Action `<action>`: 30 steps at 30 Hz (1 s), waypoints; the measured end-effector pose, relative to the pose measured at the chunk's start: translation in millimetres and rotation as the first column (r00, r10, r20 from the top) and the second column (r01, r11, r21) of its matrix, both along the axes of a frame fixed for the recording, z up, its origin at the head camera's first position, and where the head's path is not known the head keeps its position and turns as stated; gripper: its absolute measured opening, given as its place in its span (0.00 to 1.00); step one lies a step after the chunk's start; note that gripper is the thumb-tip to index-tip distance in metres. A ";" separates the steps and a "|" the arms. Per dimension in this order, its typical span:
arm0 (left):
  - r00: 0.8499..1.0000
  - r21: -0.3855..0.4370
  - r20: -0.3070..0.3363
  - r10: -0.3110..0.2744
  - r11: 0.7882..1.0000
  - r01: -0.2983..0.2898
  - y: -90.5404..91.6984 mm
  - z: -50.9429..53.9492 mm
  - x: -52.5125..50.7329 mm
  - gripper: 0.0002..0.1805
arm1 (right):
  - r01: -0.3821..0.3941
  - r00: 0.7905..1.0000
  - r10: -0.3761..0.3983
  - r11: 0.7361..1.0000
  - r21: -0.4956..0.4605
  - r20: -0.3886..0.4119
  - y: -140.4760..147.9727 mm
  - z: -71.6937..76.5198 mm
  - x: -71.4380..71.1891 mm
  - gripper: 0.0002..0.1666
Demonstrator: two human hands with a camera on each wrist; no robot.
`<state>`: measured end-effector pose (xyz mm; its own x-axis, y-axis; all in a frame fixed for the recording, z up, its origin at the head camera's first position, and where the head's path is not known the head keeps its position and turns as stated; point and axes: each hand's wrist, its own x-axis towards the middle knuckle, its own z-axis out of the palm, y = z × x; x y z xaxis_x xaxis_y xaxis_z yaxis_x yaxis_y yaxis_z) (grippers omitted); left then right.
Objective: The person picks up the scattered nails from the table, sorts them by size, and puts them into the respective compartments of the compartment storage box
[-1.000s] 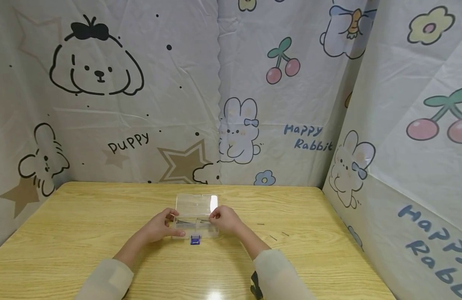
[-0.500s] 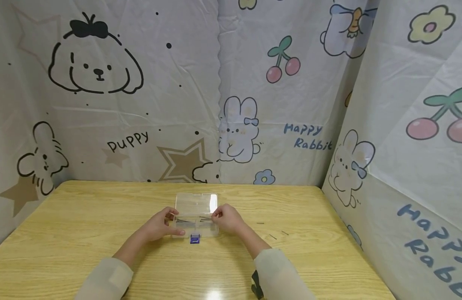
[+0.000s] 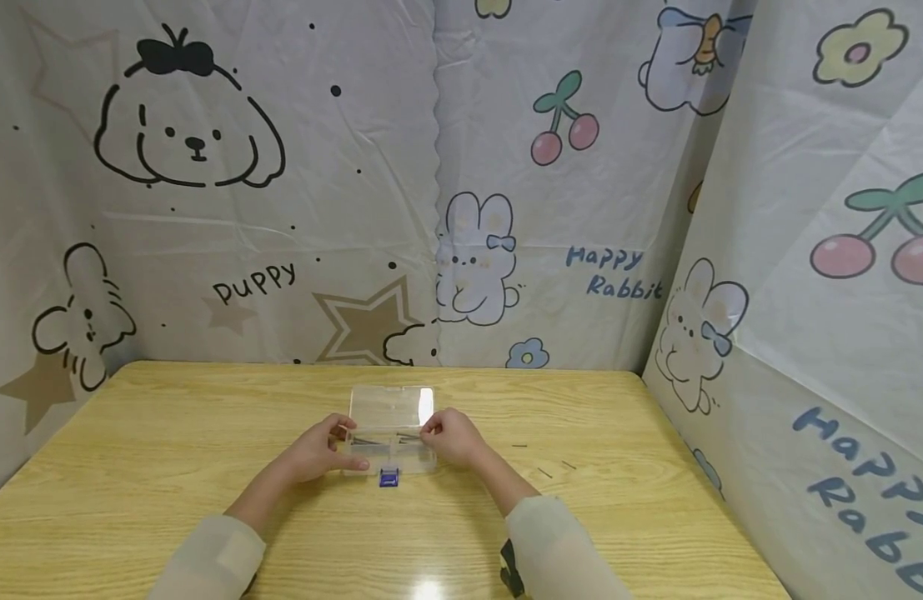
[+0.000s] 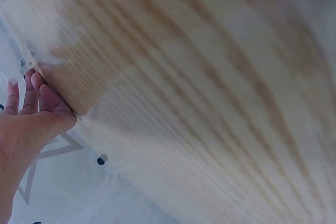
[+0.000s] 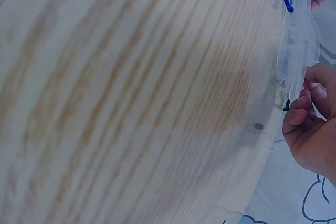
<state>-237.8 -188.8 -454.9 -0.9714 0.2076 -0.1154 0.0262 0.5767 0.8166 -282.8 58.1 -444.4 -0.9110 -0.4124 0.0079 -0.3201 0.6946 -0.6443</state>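
A clear plastic box [image 3: 412, 460] stands on the table with its lid [image 3: 386, 407] raised at the back and a blue latch [image 3: 388, 477] at the front. Thin grey nails [image 3: 369, 442] lie in its left compartment, and more show on the right. My left hand [image 3: 318, 450] grips the box's left side, thumb in front and fingers behind. Over the right compartment, my right hand [image 3: 453, 437] pinches a nail [image 3: 410, 436], its far part hidden by the fingers. In the right wrist view, the right hand [image 5: 315, 124] is beside the box [image 5: 296, 40].
Three loose nails, among them one nail [image 3: 569, 464] farthest right, lie on the wooden table [image 3: 619, 517] to the right of the box. Printed cloth [image 3: 356, 192] hangs behind the table and along its right side.
My right hand has shifted slightly right over the box, and the nails by its fingertips have moved a little. The left hand keeps its grip on the box.
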 end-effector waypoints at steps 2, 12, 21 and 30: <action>1.000 0.001 -0.002 0.000 1.000 0.000 0.1 0.6 0.1 0.40 | 0.002 1.000 -0.002 1.000 -0.001 -0.001 0.0 -0.1 -0.3 0.07; 1.000 0.003 0.002 -0.005 1.000 0.005 1.2 3.6 2.4 0.40 | 0.008 1.000 -0.008 1.000 0.005 -0.015 6.1 5.9 2.3 0.06; 1.000 0.000 0.006 -0.003 1.000 0.003 0.3 3.1 1.3 0.41 | 0.013 1.000 -0.013 1.000 -0.004 -0.025 25.8 17.7 3.6 0.06; 1.000 0.001 0.007 0.000 1.000 0.000 0.7 1.9 1.5 0.41 | 0.022 0.999 -0.022 1.000 0.012 -0.036 58.6 24.7 6.9 0.06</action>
